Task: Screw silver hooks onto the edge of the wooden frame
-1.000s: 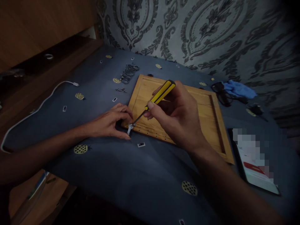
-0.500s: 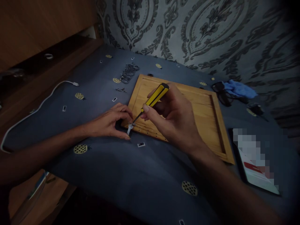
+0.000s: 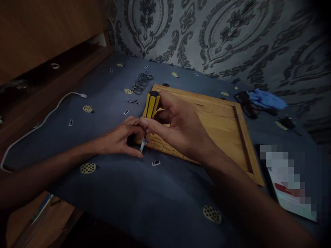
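A wooden framed panel [image 3: 219, 120] lies flat on a blue patterned sheet. At its near left corner a small silver metal hook piece [image 3: 143, 144] sits against the edge. My left hand [image 3: 120, 137] rests on the sheet and pinches that piece between thumb and fingers. My right hand [image 3: 178, 125] is closed on a yellow and black screwdriver [image 3: 151, 104], which stands almost upright with its tip down on the metal piece. A row of small holes runs along the panel's near edge.
A pile of metal hooks [image 3: 141, 81] and loose screws [image 3: 133, 101] lie behind the hands. A white cable [image 3: 49, 113] trails on the left by a wooden shelf. Glasses and blue cloth [image 3: 261, 98] lie at the right, a booklet [image 3: 289, 193] nearer.
My right hand has swung the screwdriver from a slanted pose to nearly upright and moved left over the metal piece. The left hand has stayed in place.
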A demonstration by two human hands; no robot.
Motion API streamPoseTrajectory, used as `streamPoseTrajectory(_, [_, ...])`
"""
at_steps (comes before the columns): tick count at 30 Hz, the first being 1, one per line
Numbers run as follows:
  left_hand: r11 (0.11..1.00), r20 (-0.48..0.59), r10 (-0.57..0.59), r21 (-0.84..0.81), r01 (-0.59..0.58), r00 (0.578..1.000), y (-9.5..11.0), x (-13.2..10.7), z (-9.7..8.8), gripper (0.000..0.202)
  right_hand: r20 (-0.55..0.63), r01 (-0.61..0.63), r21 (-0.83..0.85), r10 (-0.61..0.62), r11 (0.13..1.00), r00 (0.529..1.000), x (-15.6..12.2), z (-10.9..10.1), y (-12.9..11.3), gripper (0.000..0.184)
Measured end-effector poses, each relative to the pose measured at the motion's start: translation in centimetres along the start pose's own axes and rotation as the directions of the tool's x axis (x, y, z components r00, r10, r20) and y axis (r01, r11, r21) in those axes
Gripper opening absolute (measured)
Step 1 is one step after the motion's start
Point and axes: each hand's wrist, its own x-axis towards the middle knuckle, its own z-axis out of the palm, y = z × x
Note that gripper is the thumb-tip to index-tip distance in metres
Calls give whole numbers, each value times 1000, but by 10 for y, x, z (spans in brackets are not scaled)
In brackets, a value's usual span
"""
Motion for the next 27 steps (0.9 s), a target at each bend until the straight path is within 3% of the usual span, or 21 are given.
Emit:
streamPoseTrajectory(6, [999, -4, -17, -49, 17, 1000, -3, 0, 3, 49, 42, -73, 97, 69, 993, 997, 5, -1, -8, 21])
streamPoseTrajectory(15, [1000, 3, -6, -3, 6, 1000, -2, 0, 1, 48, 131, -81, 275, 46, 958, 990, 3, -7, -13, 18])
streamPoseTrajectory(22, [1000, 2, 10, 8, -10, 1000, -2, 0, 0, 49, -2, -136, 232, 140, 963, 990, 0, -1, -8, 21])
streamPoseTrajectory(27, [1000, 8, 10, 20, -11, 1000, 0, 0, -1, 48, 132, -128, 285, 93, 950, 987, 1, -11, -12, 19])
